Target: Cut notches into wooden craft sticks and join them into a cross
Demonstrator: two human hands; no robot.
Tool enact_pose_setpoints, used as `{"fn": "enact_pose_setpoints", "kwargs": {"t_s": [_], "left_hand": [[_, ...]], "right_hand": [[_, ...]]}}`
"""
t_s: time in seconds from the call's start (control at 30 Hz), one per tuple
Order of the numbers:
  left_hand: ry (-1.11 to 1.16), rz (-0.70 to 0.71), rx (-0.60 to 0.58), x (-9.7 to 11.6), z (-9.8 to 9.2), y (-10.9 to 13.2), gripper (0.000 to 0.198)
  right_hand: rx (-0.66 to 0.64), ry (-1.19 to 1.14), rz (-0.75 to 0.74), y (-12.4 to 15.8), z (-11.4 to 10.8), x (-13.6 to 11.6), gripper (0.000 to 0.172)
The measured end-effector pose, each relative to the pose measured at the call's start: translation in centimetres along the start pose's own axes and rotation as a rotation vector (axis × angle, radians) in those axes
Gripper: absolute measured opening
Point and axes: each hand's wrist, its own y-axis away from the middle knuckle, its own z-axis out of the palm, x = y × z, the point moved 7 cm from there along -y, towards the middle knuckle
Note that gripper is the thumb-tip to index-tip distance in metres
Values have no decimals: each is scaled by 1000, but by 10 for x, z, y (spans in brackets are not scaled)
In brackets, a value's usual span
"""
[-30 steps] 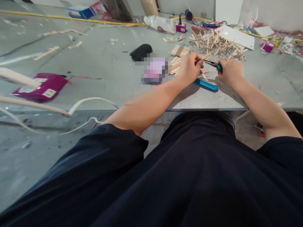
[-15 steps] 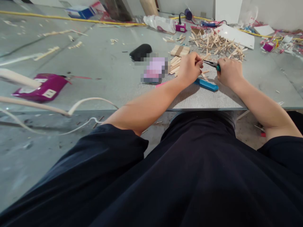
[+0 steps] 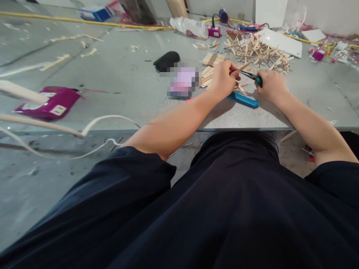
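My left hand (image 3: 226,77) pinches a thin wooden stick (image 3: 245,67), which pokes out to the right past the fingertips. Wrapped around the green handles of the needle-nose pliers (image 3: 249,75) is my right hand (image 3: 270,85); the plier tips point left, close to my left fingertips. Whether the jaws touch the stick I cannot tell. Just below both hands lies a blue utility knife (image 3: 244,100). Loose wooden sticks (image 3: 206,77) and a banded bundle of sticks (image 3: 213,59) rest beside my left hand.
Beyond my hands is a heap of cut sticks (image 3: 256,50) with a white board (image 3: 280,43) behind it. A phone (image 3: 183,82), blurred out, and a black case (image 3: 167,61) lie to the left. A purple power strip (image 3: 60,102) and a plastic bottle (image 3: 190,28) are farther off.
The wooden stick in my left hand shows more clearly and tilts up to the right. My right hand and the pliers have shifted slightly left.
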Motion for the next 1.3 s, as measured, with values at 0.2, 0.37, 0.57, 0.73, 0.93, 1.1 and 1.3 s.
{"fn": "enact_pose_setpoints", "kwargs": {"t_s": [0.2, 0.37, 0.57, 0.73, 0.93, 1.1, 1.3], "left_hand": [[57, -82, -6, 4, 2, -1, 28], [50, -75, 11, 4, -1, -6, 30], [32, -92, 4, 4, 1, -8, 34], [95, -59, -34, 10, 4, -5, 34], [148, -36, -45, 17, 5, 1, 37], [102, -33, -41, 17, 4, 4, 39], [-99, 137, -30, 16, -2, -3, 38]], "right_hand": [[-106, 105, 42, -1, -1, 3, 22], [-150, 35, 3, -3, -1, 4, 18], [-158, -6, -44, -2, -5, 4, 20], [-157, 5, -76, -3, -5, 6, 23], [-165, -139, -68, -8, 5, 14, 19], [-189, -140, -52, -8, 6, 13, 26], [-214, -97, -22, -4, 5, 8, 30]]}}
